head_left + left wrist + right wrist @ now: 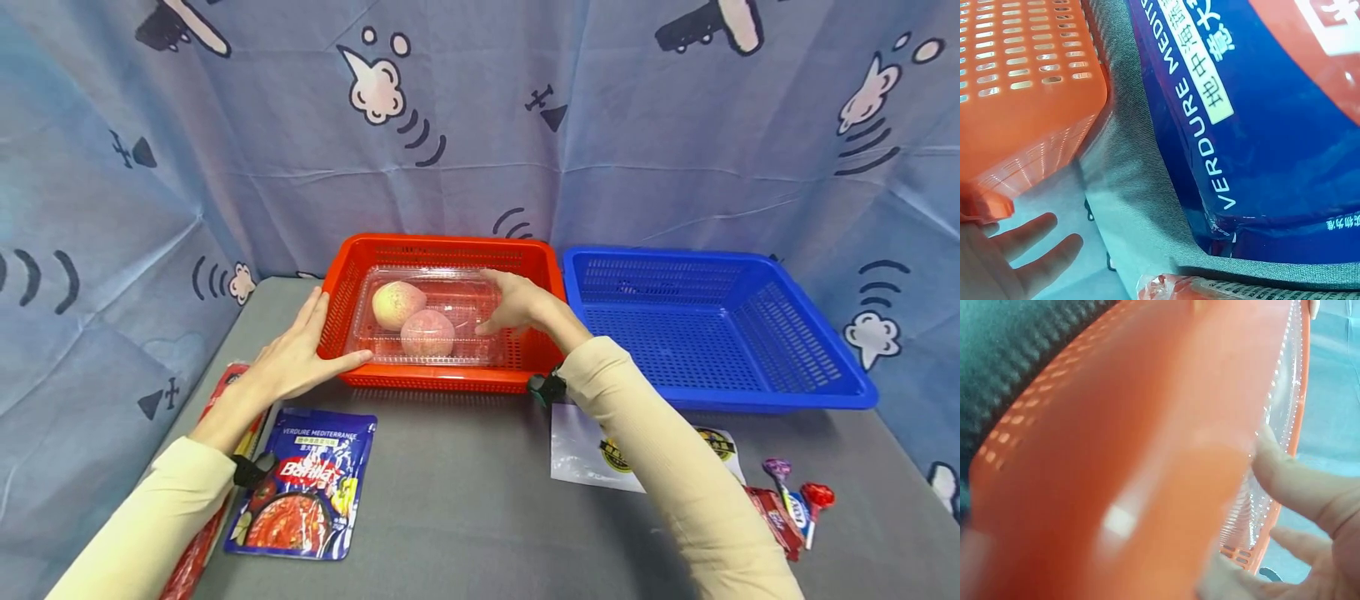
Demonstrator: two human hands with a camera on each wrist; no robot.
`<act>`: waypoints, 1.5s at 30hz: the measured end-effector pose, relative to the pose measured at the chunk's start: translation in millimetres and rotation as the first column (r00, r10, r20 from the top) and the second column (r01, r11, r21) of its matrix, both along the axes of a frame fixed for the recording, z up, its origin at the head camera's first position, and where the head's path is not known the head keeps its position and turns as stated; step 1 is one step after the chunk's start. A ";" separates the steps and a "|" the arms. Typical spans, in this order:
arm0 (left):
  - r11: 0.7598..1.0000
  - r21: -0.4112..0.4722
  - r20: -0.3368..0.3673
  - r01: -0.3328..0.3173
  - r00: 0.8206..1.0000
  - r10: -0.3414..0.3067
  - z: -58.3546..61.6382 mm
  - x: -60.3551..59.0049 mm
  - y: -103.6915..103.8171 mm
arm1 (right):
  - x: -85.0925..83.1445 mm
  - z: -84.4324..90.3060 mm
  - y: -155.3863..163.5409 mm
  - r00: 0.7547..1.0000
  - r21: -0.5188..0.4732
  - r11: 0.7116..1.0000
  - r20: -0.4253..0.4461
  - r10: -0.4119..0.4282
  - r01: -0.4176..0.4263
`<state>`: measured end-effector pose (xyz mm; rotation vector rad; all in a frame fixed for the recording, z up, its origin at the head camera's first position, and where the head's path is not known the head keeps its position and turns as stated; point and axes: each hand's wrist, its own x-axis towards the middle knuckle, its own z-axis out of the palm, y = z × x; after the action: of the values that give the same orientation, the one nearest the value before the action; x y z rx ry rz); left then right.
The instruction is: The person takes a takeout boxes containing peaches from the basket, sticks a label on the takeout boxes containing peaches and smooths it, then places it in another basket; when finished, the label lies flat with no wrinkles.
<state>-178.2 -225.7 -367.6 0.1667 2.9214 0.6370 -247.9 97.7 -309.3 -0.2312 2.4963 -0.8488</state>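
With the clear box (431, 317) of 2 peaches sitting in the red basket (442, 250), the right hand (517, 304) touches it with loosely spread fingers and the left hand (300, 354) rests flat on the basket's corner, so seat it level and release gently.

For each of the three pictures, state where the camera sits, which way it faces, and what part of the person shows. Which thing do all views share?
Head: on the head, facing forward and down at the red basket; both hands, left hand and right hand, show.
Left wrist: low, facing the blue pouch; fingers show.
Right wrist: close against the clear box; fingers show.
Shared: the red basket.
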 end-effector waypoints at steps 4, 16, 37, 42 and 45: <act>1.000 0.000 0.002 0.000 1.000 0.000 -0.2 -0.2 -0.1 | -1.3 -0.1 4.0 0.989 -0.086 0.994 0.134 -0.056 0.068; 1.000 0.007 -0.011 0.003 1.000 -0.003 -0.1 -0.3 -1.1 | -7.2 -2.7 9.9 0.947 -0.103 0.984 0.305 -0.105 0.143; 1.000 0.024 0.000 0.001 1.000 -0.001 -0.2 -0.6 -1.0 | -6.1 11.4 2.2 0.938 -0.134 0.980 0.334 -0.098 0.150; 1.000 0.029 0.008 -0.002 1.000 0.002 -0.8 -0.8 -1.3 | -5.9 11.0 -5.7 0.925 -0.266 0.940 0.365 -0.108 0.215; 1.000 0.030 0.009 -0.006 1.000 0.005 -1.5 -1.1 -1.6 | -4.4 9.9 -9.5 0.928 -0.334 0.913 0.357 -0.107 0.234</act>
<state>-179.3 -227.2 -369.1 0.1588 2.9060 0.6812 -252.3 88.2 -299.4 0.0137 2.0472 -1.3182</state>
